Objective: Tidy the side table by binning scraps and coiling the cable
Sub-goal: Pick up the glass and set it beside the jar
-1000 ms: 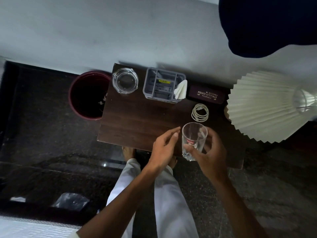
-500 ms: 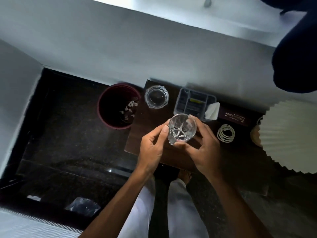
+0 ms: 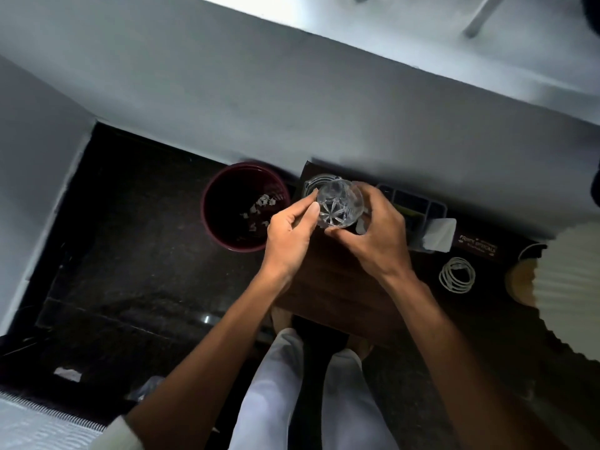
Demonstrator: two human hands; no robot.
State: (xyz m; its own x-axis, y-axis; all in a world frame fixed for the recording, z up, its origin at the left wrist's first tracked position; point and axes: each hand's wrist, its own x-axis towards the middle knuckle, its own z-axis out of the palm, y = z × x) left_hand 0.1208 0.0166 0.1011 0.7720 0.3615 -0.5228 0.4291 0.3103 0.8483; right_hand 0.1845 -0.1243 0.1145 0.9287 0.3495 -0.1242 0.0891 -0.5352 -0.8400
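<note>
Two bare hands hold a clear cut-glass tumbler [image 3: 339,206] above the back left corner of a dark wooden side table [image 3: 341,287]. The right hand [image 3: 373,241] has its fingers curled round the tumbler's right side. The left hand [image 3: 289,235] pinches the left side with thumb and bent forefinger. A maroon bin [image 3: 207,222] on the floor, just left of the table, holds white scraps [image 3: 259,209]. A coiled white cable [image 3: 457,275] lies on the table, well right of the hands.
</note>
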